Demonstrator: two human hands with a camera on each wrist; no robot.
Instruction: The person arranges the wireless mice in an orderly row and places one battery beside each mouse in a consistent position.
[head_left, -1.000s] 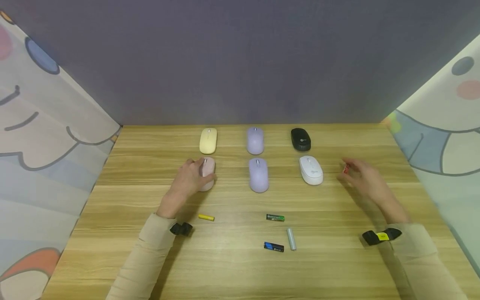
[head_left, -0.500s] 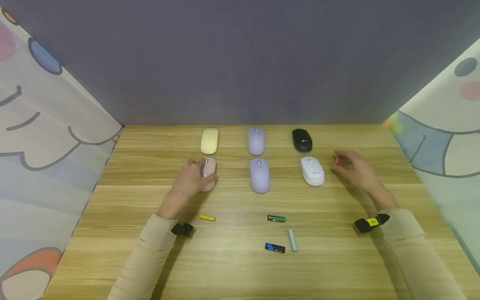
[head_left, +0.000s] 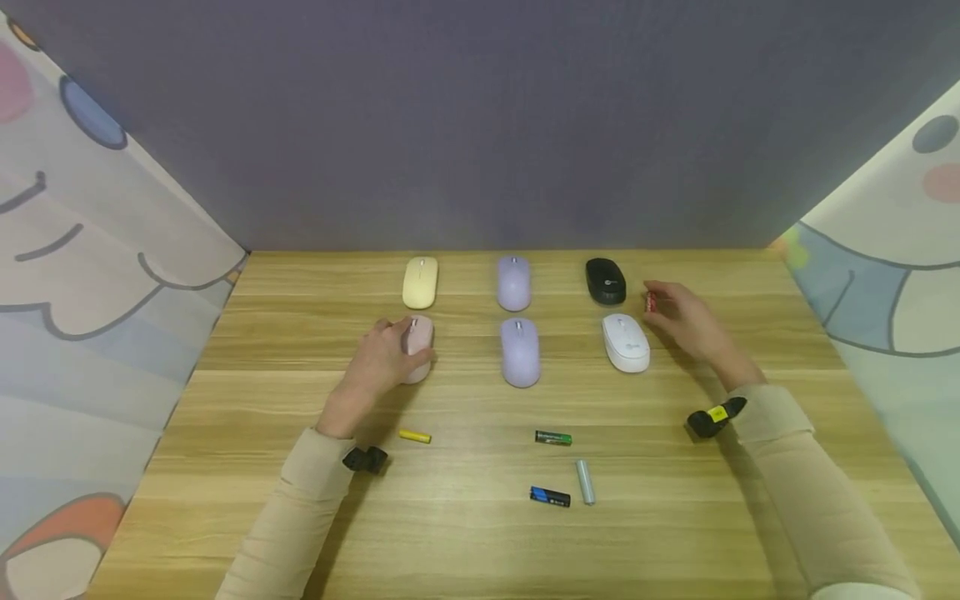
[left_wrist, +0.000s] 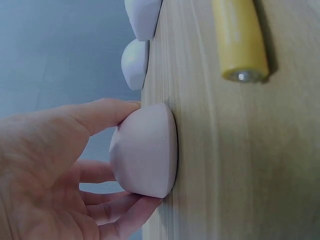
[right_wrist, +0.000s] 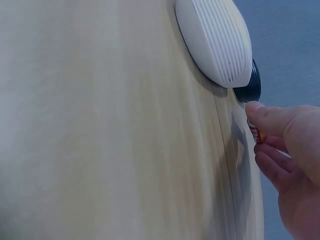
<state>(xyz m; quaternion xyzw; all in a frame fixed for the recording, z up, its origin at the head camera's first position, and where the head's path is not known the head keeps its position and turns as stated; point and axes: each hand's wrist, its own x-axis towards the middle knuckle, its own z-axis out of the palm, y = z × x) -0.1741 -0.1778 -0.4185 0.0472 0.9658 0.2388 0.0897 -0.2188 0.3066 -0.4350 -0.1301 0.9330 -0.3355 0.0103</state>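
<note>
My left hand (head_left: pixel 373 364) grips a pale pink computer mouse (head_left: pixel 420 333) that rests on the table; the left wrist view has the thumb along one side of the mouse and fingers round the other. Between thumb and fingertips, my right hand (head_left: pixel 692 323) pinches a small red battery (head_left: pixel 650 302), mostly covered by the fingers in the right wrist view. Close to the left of that hand are a black mouse (head_left: pixel 605 281) and, in front of it, a white mouse (head_left: pixel 626 342).
Two lilac mice stand mid-table, one back (head_left: pixel 513 283) and one front (head_left: pixel 521 352). A yellow mouse (head_left: pixel 420 282) sits behind the pink one. Nearer lie a yellow battery (head_left: pixel 415 436), a green-and-black battery (head_left: pixel 553 437), a silver battery (head_left: pixel 585 482) and a blue-and-black battery (head_left: pixel 550 497).
My right hand has moved left and toward the back with the red battery, coming up beside the black and white mice. The left hand stays on the pink mouse.
</note>
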